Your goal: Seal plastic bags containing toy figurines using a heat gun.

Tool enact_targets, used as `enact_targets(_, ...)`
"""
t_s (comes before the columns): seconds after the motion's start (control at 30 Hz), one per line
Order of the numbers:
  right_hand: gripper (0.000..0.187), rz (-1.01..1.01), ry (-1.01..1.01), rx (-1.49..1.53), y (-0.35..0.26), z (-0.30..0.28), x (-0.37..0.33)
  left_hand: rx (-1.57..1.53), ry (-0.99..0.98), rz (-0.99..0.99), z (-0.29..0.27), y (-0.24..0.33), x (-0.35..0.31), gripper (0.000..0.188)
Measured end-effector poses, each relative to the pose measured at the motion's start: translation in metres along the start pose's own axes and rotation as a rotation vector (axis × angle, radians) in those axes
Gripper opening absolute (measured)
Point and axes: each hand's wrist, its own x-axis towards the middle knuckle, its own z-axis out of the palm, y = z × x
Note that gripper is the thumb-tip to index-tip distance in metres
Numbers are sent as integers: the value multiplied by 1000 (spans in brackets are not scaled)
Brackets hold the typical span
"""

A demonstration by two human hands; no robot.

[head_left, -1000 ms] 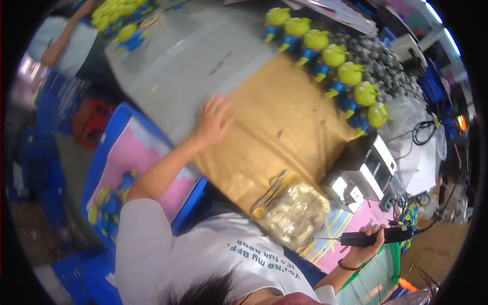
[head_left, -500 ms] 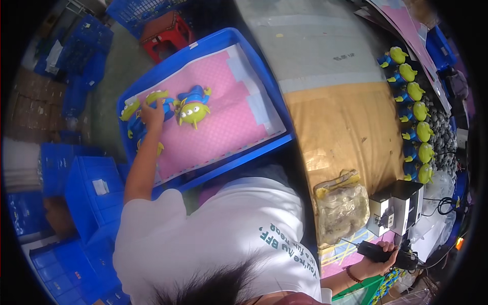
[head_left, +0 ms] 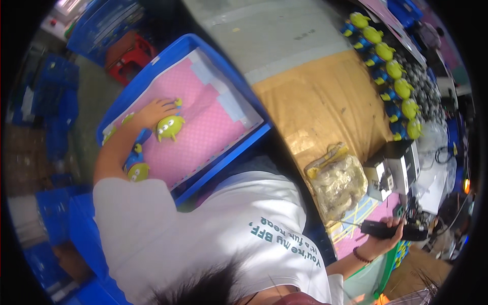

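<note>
Hands well apart, one to each side of me. My left hand is in the blue tray, fingers extended over the body of a green-headed toy figure; cannot tell whether they grip it or only rest there. That figure lies on the tray's pink lining, its head and white eyes showing just beside my hand. A second figure in blue lies near my forearm; others, partly hidden, lie beyond my wrist. My right hand is closed around a black handheld tool, thin metal tip pointing left, near a crinkled, glossy yellowish bundle. Dark beaded bracelet at the right wrist. Black-and-white boxy unit just beyond the tool. On the tan-covered bench, seven similar figures stand in a row along the far side, beside a heap of small grey pieces.
</note>
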Motion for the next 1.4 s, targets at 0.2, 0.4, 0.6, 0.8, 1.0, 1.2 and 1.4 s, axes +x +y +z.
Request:
enact_targets(0.2, 17, -64, 15, 33, -3, -10, 9, -264, 133, -227, -53, 27, 16, 78)
enact_targets(0.4, 26, -500, -147, -150, -15, 11, 56, -1813, 485, -316, -81, 72, 103, 85)
enact_targets(0.6, 21, -590, -107, -452, -4, 33, 120, -2743, -524, 599, -155, 277, 241, 104)
enact_targets(0.8, 16, -422, -86, -497, 6, 24, 160, -2776, -1084, 490, -143, 417, 311, 93)
enact_targets(1.0, 22, -240, -89, -587, 8, 26, 152, -2941, -1011, -11, -149, 439, 298, 65)
enact_targets(1.2, 36, -217, -251, -276, -10, 39, 89, -2472, -829, -367, -148, 392, 241, 43)
enact_targets(1.4, 43, -329, -403, -247, 6, 51, 55, -1015, 357, 682, -175, 410, 241, 28)
